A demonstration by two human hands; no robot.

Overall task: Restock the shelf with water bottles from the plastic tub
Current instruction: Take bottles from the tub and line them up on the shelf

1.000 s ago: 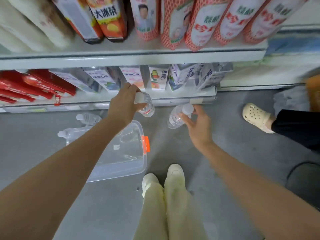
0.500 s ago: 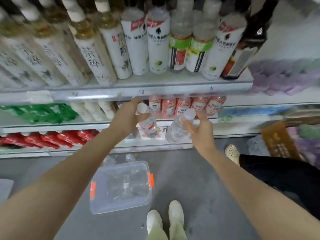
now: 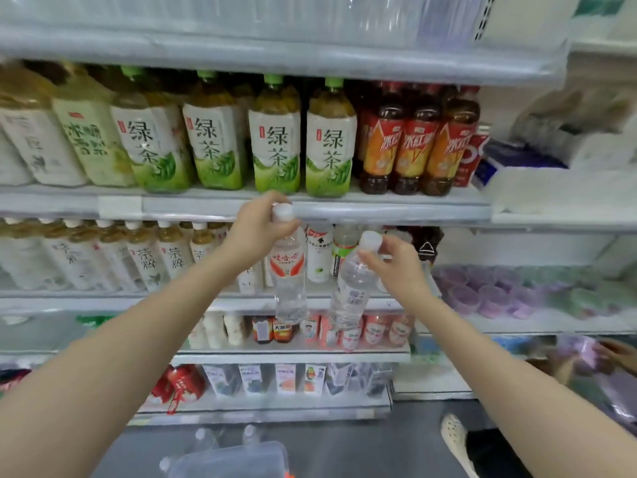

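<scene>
Fingers (image 3: 267,201) of the left hand (image 3: 256,229) curl round the neck of the left bottle (image 3: 289,281), just under its white cap. This bottle hangs straight down below the hand, clear plastic with clear contents and a red and white label on its upper half. The right hand (image 3: 396,267) pinches the right bottle (image 3: 350,291) at the neck between thumb and fingertips, its white cap standing above them. That bottle hangs tilted, its base swung toward the left hand, and it shows a pale label with a barcode. The two bottles are near each other but apart. Just above the left hand runs the grey shelf (image 3: 379,212) edge, with green tea bottles (image 3: 275,143) standing on it. Far below both hands, on the floor, sits the plastic tub (image 3: 234,460).
</scene>
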